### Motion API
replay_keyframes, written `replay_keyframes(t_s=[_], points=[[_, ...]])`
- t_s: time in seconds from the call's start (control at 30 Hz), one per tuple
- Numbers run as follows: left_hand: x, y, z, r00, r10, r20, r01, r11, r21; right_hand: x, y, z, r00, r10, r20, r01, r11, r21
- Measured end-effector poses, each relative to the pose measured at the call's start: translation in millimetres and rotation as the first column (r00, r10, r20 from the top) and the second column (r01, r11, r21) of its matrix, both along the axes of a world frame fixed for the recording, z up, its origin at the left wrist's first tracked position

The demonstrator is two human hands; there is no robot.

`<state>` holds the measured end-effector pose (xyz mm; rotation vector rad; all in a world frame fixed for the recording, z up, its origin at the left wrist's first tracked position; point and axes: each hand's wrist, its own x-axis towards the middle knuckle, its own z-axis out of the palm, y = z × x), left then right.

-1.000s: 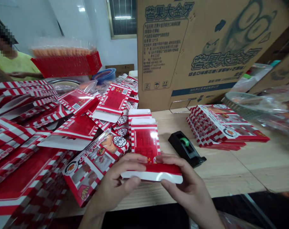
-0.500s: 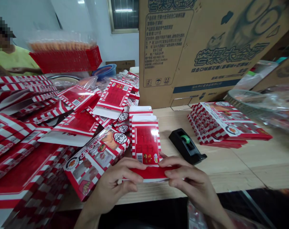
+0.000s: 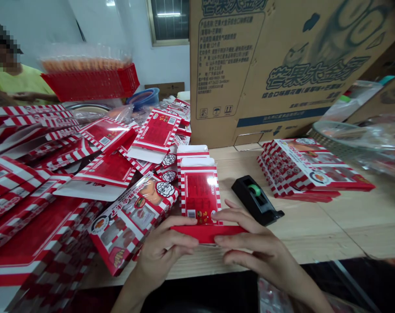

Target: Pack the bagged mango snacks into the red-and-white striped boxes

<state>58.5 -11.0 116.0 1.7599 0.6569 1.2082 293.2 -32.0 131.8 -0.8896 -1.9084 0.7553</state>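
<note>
At upper left, a co-worker in a yellow T-shirt [image 3: 14, 82] stands behind a red plastic tray [image 3: 89, 82] topped with clear film. Below, flattened red-and-white striped cartons [image 3: 31, 174] lie heaped across the left of the frame, overlapping on a pale wooden table [image 3: 314, 230]. At lower centre, the person's left hand [image 3: 166, 248] and right hand [image 3: 252, 248] grasp the red flap [image 3: 207, 233] of a red-and-white carton [image 3: 199, 191], pinching it from either side, fingers curled over its top edge. The carton sits at the table's near edge, its printed panel running away from the hands. Just right of it stands a black tape dispenser [image 3: 254, 200]. Farther right, finished boxes [image 3: 314, 171] lie stacked beneath a large corrugated shipping carton [image 3: 249, 65].
</note>
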Motion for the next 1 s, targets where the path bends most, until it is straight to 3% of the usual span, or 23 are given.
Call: replay_keyframes(t_s=[0.1, 0.23, 0.27, 0.3, 0.33, 0.37, 0.4, 0.43, 0.47, 0.6, 0.73, 0.8, 0.9, 1.0], points=[[1, 1, -4.2, 0.997, 0.069, -0.018, -0.068, 0.995, 0.068, 0, -7, -4.0, 0.996, -0.068, 0.054, 0.068, 0.998, 0.006], [2, 0, -4.5, 0.987, 0.139, -0.082, -0.130, 0.985, 0.114, 4, -10, -13.5, 0.993, -0.090, -0.079, 0.087, 0.995, -0.048], [2, -1, -3.8, 0.982, 0.163, -0.092, -0.151, 0.981, 0.118, 12, -7, -18.4, 0.976, -0.178, -0.122, 0.168, 0.982, -0.088], [2, -2, -3.2, 0.978, 0.186, -0.096, -0.173, 0.977, 0.125, 22, -3, -24.3, 0.933, -0.330, -0.143, 0.312, 0.941, -0.133], [3, -3, -2.5, 0.974, 0.205, -0.095, -0.191, 0.972, 0.136, 36, 2, -31.2, 0.849, -0.506, -0.152, 0.482, 0.860, -0.168], [4, -3, -2.1, 0.972, 0.218, -0.090, -0.203, 0.968, 0.148, 52, 7, -38.5, 0.686, -0.721, -0.095, 0.699, 0.689, -0.192], [4, -3, -1.7, 0.971, 0.223, -0.085, -0.207, 0.965, 0.161, 68, 12, -45.8, 0.583, -0.811, -0.047, 0.788, 0.579, -0.211], [5, -3, -1.6, 0.971, 0.224, -0.080, -0.208, 0.963, 0.168, 83, 17, -52.5, 0.531, -0.848, -0.006, 0.823, 0.517, -0.238], [6, -3, -1.4, 0.971, 0.226, -0.075, -0.211, 0.963, 0.168, 97, 20, -58.3, 0.509, -0.860, 0.039, 0.833, 0.480, -0.275], [11, 0, -0.4, 0.964, 0.263, -0.050, -0.252, 0.954, 0.165, 124, 26, -68.8, 0.604, -0.787, 0.122, 0.729, 0.485, -0.483], [10, 1, -2.3, 0.961, 0.270, -0.060, -0.258, 0.953, 0.156, 128, 18, -70.5, 0.672, -0.738, 0.059, 0.601, 0.497, -0.625], [8, 0, -5.8, 0.964, 0.257, -0.070, -0.245, 0.958, 0.147, 130, 10, -76.2, 0.647, -0.761, -0.040, 0.530, 0.487, -0.695], [7, -2, -11.0, 0.963, 0.246, -0.111, -0.231, 0.964, 0.132, 128, -1, -90.9, 0.536, -0.828, -0.164, 0.467, 0.453, -0.760], [12, -4, -11.0, 0.956, 0.271, -0.109, -0.249, 0.951, 0.184, 120, -8, -102.8, 0.457, -0.885, -0.087, 0.618, 0.386, -0.685]])
